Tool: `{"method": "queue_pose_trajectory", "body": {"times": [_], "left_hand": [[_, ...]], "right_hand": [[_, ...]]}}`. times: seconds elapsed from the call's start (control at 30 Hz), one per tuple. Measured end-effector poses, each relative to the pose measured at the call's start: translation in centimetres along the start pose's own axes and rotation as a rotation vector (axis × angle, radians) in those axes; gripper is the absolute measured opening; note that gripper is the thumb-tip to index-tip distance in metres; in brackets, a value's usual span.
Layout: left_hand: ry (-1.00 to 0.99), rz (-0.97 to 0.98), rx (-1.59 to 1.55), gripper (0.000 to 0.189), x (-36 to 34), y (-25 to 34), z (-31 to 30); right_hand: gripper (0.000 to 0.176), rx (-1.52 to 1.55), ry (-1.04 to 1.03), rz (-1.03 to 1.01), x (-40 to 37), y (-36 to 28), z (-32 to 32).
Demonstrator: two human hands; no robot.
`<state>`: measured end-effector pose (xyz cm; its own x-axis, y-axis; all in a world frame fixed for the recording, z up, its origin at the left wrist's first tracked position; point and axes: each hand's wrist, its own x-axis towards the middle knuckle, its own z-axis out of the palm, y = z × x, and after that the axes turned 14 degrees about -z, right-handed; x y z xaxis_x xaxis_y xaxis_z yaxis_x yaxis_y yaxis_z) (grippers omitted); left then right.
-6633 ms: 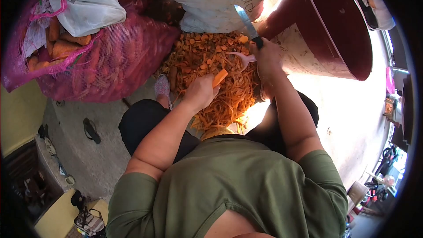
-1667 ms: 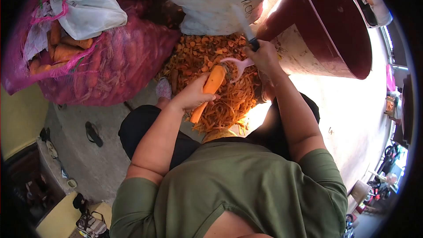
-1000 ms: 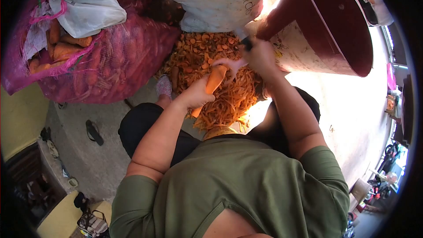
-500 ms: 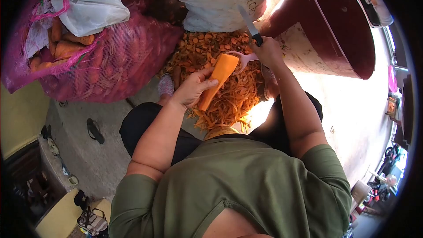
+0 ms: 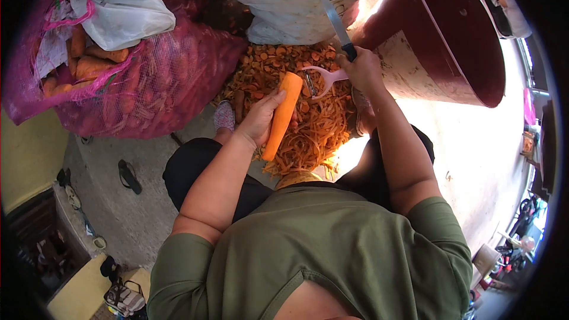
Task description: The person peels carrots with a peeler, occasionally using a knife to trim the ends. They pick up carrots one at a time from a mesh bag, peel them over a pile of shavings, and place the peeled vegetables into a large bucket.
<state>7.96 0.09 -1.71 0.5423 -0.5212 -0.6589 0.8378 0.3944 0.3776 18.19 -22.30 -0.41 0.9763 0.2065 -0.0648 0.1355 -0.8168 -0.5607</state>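
Note:
My left hand point(image 5: 264, 117) is wrapped round a peeled orange carrot point(image 5: 283, 120), which slants upward with its thick end away from me. My right hand point(image 5: 363, 70) grips two tools at once: a pink peeler point(image 5: 329, 78), whose blade points left toward the carrot, and a knife point(image 5: 339, 28) with a dark handle, its blade pointing up and away. The peeler blade is just right of the carrot's top end, a small gap apart. Below both hands lies a heap of orange peelings and slices point(image 5: 320, 136) between my feet.
A pink mesh sack point(image 5: 172, 83) of carrots stands at the left. White sack point(image 5: 284, 0) with writing sits beyond the heap. A large dark red tub point(image 5: 415, 29) leans at the right. A slipper point(image 5: 128, 176) lies on the floor at the left.
The peeler has moved off the carrot, slightly to the right. My left hand has turned the carrot more upright and shifted it a little left.

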Motion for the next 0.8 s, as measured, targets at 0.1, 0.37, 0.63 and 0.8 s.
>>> {"method": "queue_pose_trajectory", "body": {"times": [0.1, 0.37, 0.63, 0.8], "left_hand": [[-0.075, 0.039, 0.055, 0.042, -0.8, 0.3, 1.1], [-0.235, 0.048, -0.012, 0.044, -1.0, 0.5, 0.9], [0.002, 0.06, -0.169, 0.03, 0.7, -0.5, 0.8], [0.037, -0.135, -0.054, 0.025, 3.8, -2.7, -3.3]], "right_hand": [[0.029, 0.057, 0.064, -0.033, -0.2, -0.4, 0.3], [0.028, 0.095, 0.132, -0.034, -0.4, -1.4, -0.2], [0.023, 0.51, 0.029, -0.078, -1.7, -3.5, -0.7], [0.025, 0.116, -0.282, -0.394, -5.1, -7.4, 1.5]]}}
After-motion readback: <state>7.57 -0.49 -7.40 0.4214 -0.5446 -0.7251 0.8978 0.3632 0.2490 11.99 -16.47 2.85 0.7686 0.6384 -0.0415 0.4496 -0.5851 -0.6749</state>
